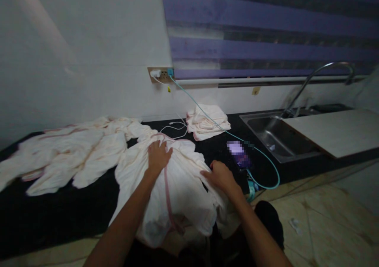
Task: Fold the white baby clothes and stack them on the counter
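Note:
A white garment with pink trim [189,188] lies spread and rumpled before me, its lower part hanging over the counter's front edge. My left hand [158,156] rests on its upper middle, fingers apart and pressing on the fabric beside the pink strip. On the garment's right side, my right hand [220,176] is closed with thumb and curled fingers at the cloth edge. To the left, more white clothes with pink edging [79,152] lie in a loose heap. A folded white stack [207,121] sits at the back by the wall.
On the black countertop [59,215] lies a phone [239,154] with a teal cable [274,164] running to a wall socket [162,75]. A white cable [177,128] curls near the wall. Further right are a steel sink [257,121], a curved tap [308,81] and a pale board [340,130].

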`<state>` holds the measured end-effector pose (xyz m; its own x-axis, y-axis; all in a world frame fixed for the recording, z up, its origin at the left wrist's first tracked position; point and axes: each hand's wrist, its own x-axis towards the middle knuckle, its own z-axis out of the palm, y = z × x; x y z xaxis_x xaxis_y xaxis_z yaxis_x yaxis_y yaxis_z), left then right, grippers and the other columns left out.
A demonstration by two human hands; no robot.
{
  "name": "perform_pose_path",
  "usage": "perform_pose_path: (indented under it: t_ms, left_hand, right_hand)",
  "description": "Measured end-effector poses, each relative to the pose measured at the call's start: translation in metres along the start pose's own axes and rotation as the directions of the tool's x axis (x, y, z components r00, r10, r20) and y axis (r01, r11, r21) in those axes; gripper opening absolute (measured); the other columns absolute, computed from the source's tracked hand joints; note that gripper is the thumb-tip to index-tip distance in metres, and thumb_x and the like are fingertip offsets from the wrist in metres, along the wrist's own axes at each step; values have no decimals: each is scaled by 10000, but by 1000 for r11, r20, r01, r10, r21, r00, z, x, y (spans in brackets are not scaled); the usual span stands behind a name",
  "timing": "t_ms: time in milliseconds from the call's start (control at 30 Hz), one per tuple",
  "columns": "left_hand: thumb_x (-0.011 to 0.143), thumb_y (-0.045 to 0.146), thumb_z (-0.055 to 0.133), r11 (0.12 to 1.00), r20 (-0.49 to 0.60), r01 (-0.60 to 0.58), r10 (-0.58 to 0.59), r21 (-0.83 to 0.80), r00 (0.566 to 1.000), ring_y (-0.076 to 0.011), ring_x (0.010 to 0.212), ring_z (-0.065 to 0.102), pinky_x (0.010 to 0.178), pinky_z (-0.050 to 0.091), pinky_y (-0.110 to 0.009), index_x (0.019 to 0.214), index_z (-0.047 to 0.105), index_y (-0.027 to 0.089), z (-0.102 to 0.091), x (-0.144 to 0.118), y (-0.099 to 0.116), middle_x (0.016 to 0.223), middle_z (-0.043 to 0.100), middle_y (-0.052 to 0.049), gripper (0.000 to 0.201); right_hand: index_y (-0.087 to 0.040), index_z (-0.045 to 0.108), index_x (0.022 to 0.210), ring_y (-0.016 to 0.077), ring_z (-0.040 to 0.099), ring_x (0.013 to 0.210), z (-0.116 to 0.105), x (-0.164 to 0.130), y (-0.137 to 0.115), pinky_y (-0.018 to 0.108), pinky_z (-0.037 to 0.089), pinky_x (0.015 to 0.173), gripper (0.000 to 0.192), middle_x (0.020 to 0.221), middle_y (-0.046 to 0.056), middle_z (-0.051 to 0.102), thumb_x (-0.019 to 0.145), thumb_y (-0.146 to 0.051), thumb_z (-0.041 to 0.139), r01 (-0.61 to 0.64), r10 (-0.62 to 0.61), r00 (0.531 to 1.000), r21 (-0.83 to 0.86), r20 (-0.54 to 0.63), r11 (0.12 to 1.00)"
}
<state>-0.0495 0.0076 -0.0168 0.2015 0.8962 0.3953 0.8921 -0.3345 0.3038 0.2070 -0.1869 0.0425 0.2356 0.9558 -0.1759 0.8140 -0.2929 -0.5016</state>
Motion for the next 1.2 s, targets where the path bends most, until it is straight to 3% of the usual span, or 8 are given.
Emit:
perform_pose_path:
  t_ms: [133,233,333,533,733,900,1033,1200]
  left_hand:
    - [1014,361,418,987,-34,-134,131,-90,991,-284,1327,528,1170,430,-439,1351,571,127,-11,-21,32,1351,596,-180,438]
    - [1031,384,409,936,62,-296,313,-192,948,-249,1258,594,1132,483,-405,1316,602,156,-4,-44,62,1305,652,-142,413]
    - [1023,397,435,913,110,-356,382,-200,918,-297,1395,525,1207,414,-465,1387,597,131,12,-63,85,1433,610,-174,479]
    - [1026,581,376,969,223,-244,231,33,947,-450,1559,269,1240,282,-641,1627,381,174,21,-63,93,1685,330,-176,726]
    - [986,696,367,988,377,-157,141,11,916,-404,1603,148,1293,211,-579,1672,227,116,20,-48,89,1730,208,-134,909]
    - [920,652,561,976,408,-50,135,-211,903,-363,1585,257,1283,231,-583,1610,332,150,17,-34,76,1678,354,-164,884]
    - [1022,572,408,957,386,-4,120,-289,914,-262,1394,561,1207,400,-472,1495,453,185,13,-26,70,1554,539,-152,613]
    - [966,607,520,981,269,-74,121,-180,955,-440,1563,262,1268,224,-628,1520,491,192,18,-50,86,1652,414,-135,692]
  right_hand:
    - [-163,626,1175,345,640,1164,20,-8,-13,391,483,862,338,1273,206,630,910,-366,677,4,-1,1000,-139,20,990]
    - [-160,581,1143,282,665,1064,15,-1,-4,344,472,824,204,1174,178,666,955,-234,552,65,-64,996,10,-54,998]
    - [-194,548,1068,228,667,941,0,8,15,298,456,769,148,1003,93,698,928,-157,516,165,-133,979,211,-157,963]
    - [-214,600,1043,210,626,732,-20,3,47,296,421,679,180,786,13,656,899,-322,610,194,-130,965,286,-228,938]
    - [-205,670,907,213,633,765,-3,-38,67,305,426,698,225,834,40,698,845,-419,637,117,-59,982,334,-179,935]
    - [-213,643,840,207,607,726,8,-64,74,296,432,667,370,745,15,645,905,-568,561,89,-23,988,443,-152,892]
    - [-220,616,832,212,614,736,-10,-62,78,309,435,696,383,767,31,660,972,-534,449,117,-53,981,351,-188,929]
    - [-217,622,890,206,626,770,-37,-53,85,292,411,714,86,840,44,692,813,-257,618,93,-69,974,102,-214,990]
